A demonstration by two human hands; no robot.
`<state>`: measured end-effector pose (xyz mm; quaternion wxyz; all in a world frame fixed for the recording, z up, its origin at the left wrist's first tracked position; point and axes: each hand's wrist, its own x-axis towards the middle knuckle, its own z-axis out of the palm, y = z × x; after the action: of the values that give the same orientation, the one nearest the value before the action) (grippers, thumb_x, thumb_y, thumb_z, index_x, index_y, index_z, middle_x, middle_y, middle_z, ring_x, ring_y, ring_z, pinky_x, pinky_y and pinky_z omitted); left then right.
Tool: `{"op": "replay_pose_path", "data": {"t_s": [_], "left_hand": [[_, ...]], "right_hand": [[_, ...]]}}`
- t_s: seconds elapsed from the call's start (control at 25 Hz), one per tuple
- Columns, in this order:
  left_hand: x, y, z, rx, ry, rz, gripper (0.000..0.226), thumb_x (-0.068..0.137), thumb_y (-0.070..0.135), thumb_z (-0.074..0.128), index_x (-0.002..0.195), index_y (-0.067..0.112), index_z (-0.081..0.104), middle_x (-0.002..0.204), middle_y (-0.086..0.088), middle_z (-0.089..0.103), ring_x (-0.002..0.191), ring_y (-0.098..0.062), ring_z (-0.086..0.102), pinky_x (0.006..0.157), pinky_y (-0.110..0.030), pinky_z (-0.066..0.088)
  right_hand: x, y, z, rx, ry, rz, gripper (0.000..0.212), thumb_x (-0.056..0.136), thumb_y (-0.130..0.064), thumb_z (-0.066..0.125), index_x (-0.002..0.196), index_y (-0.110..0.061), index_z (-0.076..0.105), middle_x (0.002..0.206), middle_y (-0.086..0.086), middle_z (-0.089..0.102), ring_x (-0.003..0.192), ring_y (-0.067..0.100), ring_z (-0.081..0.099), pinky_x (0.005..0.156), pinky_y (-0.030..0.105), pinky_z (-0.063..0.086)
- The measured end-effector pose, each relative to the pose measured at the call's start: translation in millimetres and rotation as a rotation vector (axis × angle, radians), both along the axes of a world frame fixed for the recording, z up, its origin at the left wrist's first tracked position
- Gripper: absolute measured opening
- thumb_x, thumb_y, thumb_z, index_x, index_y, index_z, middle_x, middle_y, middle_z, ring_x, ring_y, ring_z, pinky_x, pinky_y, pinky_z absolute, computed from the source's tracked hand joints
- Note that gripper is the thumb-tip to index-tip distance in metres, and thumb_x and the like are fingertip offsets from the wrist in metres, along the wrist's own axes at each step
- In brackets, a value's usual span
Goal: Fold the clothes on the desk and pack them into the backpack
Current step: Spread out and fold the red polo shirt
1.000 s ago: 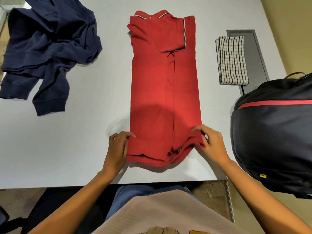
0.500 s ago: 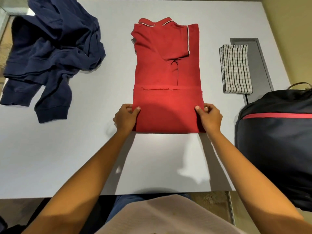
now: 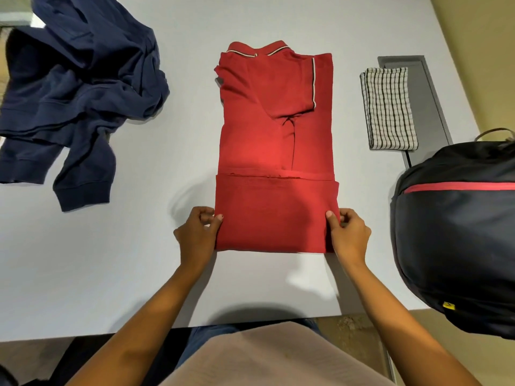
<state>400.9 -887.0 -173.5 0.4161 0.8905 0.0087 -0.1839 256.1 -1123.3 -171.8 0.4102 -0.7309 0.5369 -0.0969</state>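
A red polo shirt [image 3: 274, 140] lies in the middle of the white desk [image 3: 111, 260], its sides folded in and its lower third folded up over the body. My left hand [image 3: 199, 234] pinches the left edge of that folded part. On the right edge my right hand [image 3: 348, 235] does the same. A black backpack with a red stripe [image 3: 457, 235] stands at the desk's right edge, close to my right hand. A crumpled navy sweatshirt [image 3: 78, 98] lies unfolded at the far left.
A folded black-and-white checked cloth [image 3: 388, 108] rests on a grey panel [image 3: 429, 87] set into the desk, right of the shirt. The desk's near edge runs just in front of my lap.
Both hands lifted the shirt's bottom hem from near the desk's front edge and folded it up over the body. Since half a second ago they hold the new fold's sides almost still.
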Motion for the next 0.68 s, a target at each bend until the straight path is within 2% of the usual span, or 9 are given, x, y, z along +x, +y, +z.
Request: {"op": "replay_pose_path", "data": {"t_s": [0.12, 0.16, 0.2, 0.28, 0.4, 0.48, 0.56, 0.6, 0.68], "left_hand": [[29, -27, 4, -0.056, 0.018, 0.006, 0.029, 0.089, 0.028, 0.067, 0.113, 0.013, 0.06, 0.093, 0.009, 0.063, 0.086, -0.01, 0.058, 0.073, -0.014, 0.041], [38, -37, 5, -0.069, 0.02, 0.01, 0.03, 0.09, 0.027, 0.067, 0.115, 0.011, 0.06, 0.097, 0.005, 0.064, 0.085, -0.01, 0.057, 0.071, -0.013, 0.038], [47, -45, 4, -0.083, 0.013, 0.029, 0.03, 0.09, 0.025, 0.067, 0.115, 0.01, 0.06, 0.101, 0.001, 0.066, 0.085, -0.009, 0.058, 0.072, -0.013, 0.038], [60, -56, 5, -0.131, -0.009, 0.068, 0.027, 0.09, 0.021, 0.067, 0.114, 0.011, 0.062, 0.104, -0.002, 0.069, 0.086, -0.01, 0.06, 0.076, -0.015, 0.042], [77, -66, 13, -0.214, -0.134, 0.065, 0.021, 0.089, 0.018, 0.067, 0.109, 0.015, 0.063, 0.098, 0.003, 0.068, 0.08, -0.003, 0.061, 0.073, -0.006, 0.046], [85, -68, 12, -0.255, -0.15, 0.068, 0.024, 0.089, 0.019, 0.066, 0.112, 0.014, 0.061, 0.101, 0.003, 0.067, 0.083, -0.002, 0.062, 0.079, -0.011, 0.049], [85, -68, 4, -0.23, -0.119, 0.018, 0.036, 0.091, 0.021, 0.065, 0.125, 0.013, 0.055, 0.119, -0.002, 0.063, 0.102, -0.012, 0.062, 0.09, -0.016, 0.048], [82, -68, -3, -0.172, -0.17, -0.049, 0.042, 0.092, 0.024, 0.063, 0.131, 0.013, 0.051, 0.131, -0.004, 0.056, 0.116, -0.016, 0.056, 0.1, -0.022, 0.044], [70, -67, -14, 0.008, -0.385, -0.275, 0.048, 0.094, 0.027, 0.056, 0.139, 0.013, 0.045, 0.148, -0.005, 0.041, 0.135, -0.022, 0.039, 0.114, -0.038, 0.03]], "right_hand": [[26, -20, 1, 0.068, -0.056, -0.1, 0.022, 0.09, -0.025, 0.067, 0.101, -0.006, 0.069, 0.078, 0.0, 0.063, 0.08, 0.019, 0.059, 0.08, 0.028, 0.044], [34, -27, 0, 0.115, -0.079, -0.147, 0.022, 0.088, -0.024, 0.069, 0.102, -0.007, 0.071, 0.078, -0.002, 0.064, 0.08, 0.017, 0.06, 0.083, 0.029, 0.047], [41, -33, 0, 0.164, -0.106, -0.181, 0.021, 0.087, -0.021, 0.07, 0.103, -0.008, 0.071, 0.078, -0.003, 0.065, 0.079, 0.016, 0.061, 0.083, 0.027, 0.049], [49, -40, 3, 0.197, -0.186, -0.187, 0.018, 0.087, -0.015, 0.069, 0.104, -0.009, 0.071, 0.077, -0.008, 0.064, 0.075, 0.01, 0.061, 0.074, 0.016, 0.047], [61, -49, 13, 0.083, -0.325, -0.111, 0.018, 0.089, -0.012, 0.065, 0.106, -0.014, 0.069, 0.082, -0.011, 0.063, 0.073, 0.0, 0.058, 0.072, 0.011, 0.045], [68, -56, 13, 0.046, -0.328, -0.088, 0.022, 0.09, -0.013, 0.064, 0.112, -0.013, 0.068, 0.093, -0.004, 0.066, 0.077, 0.001, 0.059, 0.074, 0.01, 0.044], [69, -57, 5, -0.014, -0.248, -0.076, 0.028, 0.091, -0.013, 0.063, 0.12, -0.012, 0.064, 0.108, 0.004, 0.064, 0.089, 0.011, 0.061, 0.076, 0.003, 0.04], [66, -55, -1, -0.095, -0.213, -0.047, 0.031, 0.093, -0.013, 0.061, 0.123, -0.011, 0.061, 0.115, 0.006, 0.062, 0.099, 0.015, 0.06, 0.081, 0.002, 0.038], [59, -41, -11, -0.321, -0.186, 0.128, 0.033, 0.095, -0.015, 0.055, 0.128, -0.008, 0.057, 0.126, 0.01, 0.055, 0.115, 0.021, 0.052, 0.098, 0.016, 0.037]]}}
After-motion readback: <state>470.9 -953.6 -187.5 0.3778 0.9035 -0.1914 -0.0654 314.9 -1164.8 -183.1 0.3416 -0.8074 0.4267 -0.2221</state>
